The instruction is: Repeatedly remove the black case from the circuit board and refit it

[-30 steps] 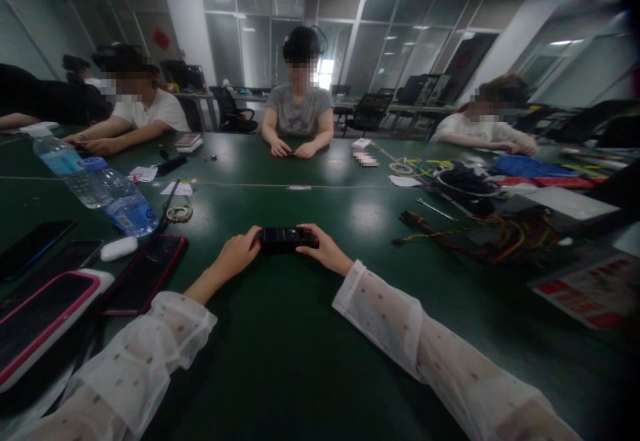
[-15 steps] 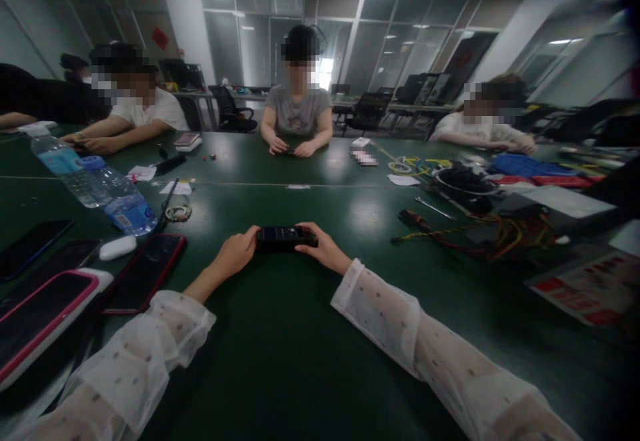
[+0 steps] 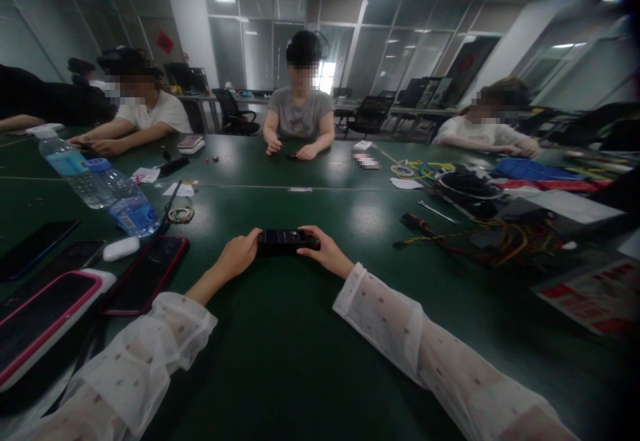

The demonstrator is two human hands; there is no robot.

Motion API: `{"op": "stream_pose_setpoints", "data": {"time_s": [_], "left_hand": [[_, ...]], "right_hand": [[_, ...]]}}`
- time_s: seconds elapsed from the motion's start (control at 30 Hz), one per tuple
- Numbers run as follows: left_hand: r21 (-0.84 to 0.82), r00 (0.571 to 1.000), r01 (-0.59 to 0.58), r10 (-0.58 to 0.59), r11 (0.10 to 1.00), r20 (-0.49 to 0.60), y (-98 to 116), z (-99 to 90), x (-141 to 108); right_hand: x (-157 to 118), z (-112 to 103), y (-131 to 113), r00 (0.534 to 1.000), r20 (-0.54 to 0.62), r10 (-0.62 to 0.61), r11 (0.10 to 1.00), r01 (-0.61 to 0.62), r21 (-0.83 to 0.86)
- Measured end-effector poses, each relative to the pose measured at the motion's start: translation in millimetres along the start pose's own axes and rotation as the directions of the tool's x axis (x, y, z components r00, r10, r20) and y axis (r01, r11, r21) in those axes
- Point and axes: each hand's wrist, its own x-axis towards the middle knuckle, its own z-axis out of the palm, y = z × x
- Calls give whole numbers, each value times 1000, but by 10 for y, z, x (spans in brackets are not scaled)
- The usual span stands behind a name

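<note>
A small black device with a lit screen lies between my hands, low over the green table. My left hand grips its left end, with the fingers closed on it. Around its right end are the fingers and thumb of my right hand. The device is roughly level, its screen facing up and toward me. Whether its underside touches the table cannot be made out.
Left: bottles, a white case, a red-edged phone and several other phones. Right: a wrench, cables and a metal box. Across the table, a person in grey sits between others.
The view has shifted slightly, so the scene sits a little lower and to the right. My hands hold the device as before. The grey-shirted person's hands have moved apart.
</note>
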Motion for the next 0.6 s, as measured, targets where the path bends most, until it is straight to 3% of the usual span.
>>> {"op": "stream_pose_setpoints", "data": {"time_s": [0.6], "left_hand": [[-30,1000,0,0,1000,6,7,-14,-8]], "right_hand": [[-11,-6,-55,1000,2,9,1000,-9,-5]]}}
